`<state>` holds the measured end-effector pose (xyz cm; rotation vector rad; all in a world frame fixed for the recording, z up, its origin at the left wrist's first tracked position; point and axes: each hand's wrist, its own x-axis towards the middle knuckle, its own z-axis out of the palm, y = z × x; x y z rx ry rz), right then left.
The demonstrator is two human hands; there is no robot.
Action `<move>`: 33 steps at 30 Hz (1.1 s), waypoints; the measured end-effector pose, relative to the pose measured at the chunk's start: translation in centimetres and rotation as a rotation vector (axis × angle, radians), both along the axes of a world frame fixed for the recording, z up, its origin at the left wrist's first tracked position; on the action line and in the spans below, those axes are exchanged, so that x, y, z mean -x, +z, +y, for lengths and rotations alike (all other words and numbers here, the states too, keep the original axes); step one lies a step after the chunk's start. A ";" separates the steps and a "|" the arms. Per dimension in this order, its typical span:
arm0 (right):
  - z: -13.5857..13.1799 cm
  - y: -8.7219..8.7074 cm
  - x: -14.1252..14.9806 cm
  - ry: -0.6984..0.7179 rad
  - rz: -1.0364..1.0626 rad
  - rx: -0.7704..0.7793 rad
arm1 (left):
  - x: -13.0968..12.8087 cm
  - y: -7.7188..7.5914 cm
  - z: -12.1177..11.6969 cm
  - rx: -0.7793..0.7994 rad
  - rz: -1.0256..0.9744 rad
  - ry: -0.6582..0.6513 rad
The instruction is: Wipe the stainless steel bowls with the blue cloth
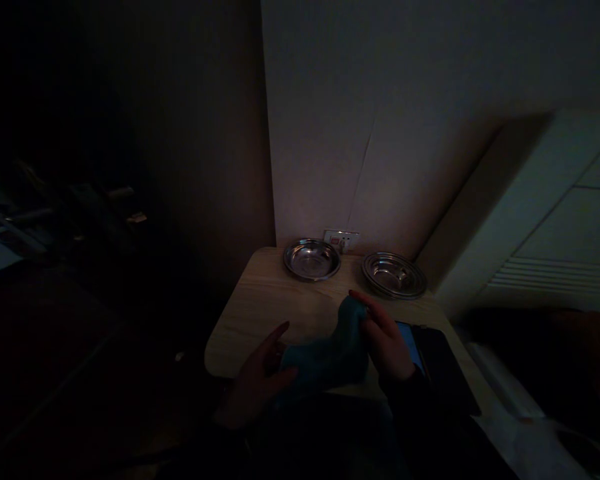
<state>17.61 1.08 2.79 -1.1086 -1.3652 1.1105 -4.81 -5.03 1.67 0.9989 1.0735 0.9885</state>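
A teal cloth point(330, 360) hangs in loose folds between my two hands, above the near edge of a small wooden table point(260, 300). My left hand point(260, 377) pinches its left end between thumb and fingers, with the index finger pointing up. The upper right corner is gripped by my right hand point(386, 340), its fingers closed over the fabric. Beyond the hands, a shallow steel dish point(312, 260) sits at the back left of the table. Several similar steel dishes point(394, 275) lie stacked at the back right.
Beside my right forearm lies a dark tablet or folder case point(447, 367) with a lit screen point(411, 343). A wall socket point(341, 240) with a plug is just behind the dishes. A pale slatted panel point(540, 220) leans at the right. The room is dim.
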 end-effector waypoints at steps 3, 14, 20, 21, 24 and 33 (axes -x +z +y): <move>0.4 0.3 0.1 0.009 -0.033 -0.018 | -0.4 -0.3 0.2 0.028 -0.032 -0.036; 0.8 0.7 -1.0 0.218 -0.289 -0.147 | -0.3 -1.5 1.3 -0.302 0.570 0.315; 0.8 0.2 -1.7 0.126 -0.581 -0.303 | -0.7 -0.8 0.9 -0.424 0.785 0.369; 0.8 0.1 -1.8 0.096 -0.581 -0.321 | -0.7 -0.6 0.8 -0.444 0.766 0.381; 0.9 0.1 -1.7 -0.018 -0.564 -0.348 | -0.9 0.2 0.8 -0.406 0.661 0.391; -1.6 -1.8 2.0 0.025 -0.089 -0.042 | -7.3 3.0 0.7 -0.501 0.580 0.161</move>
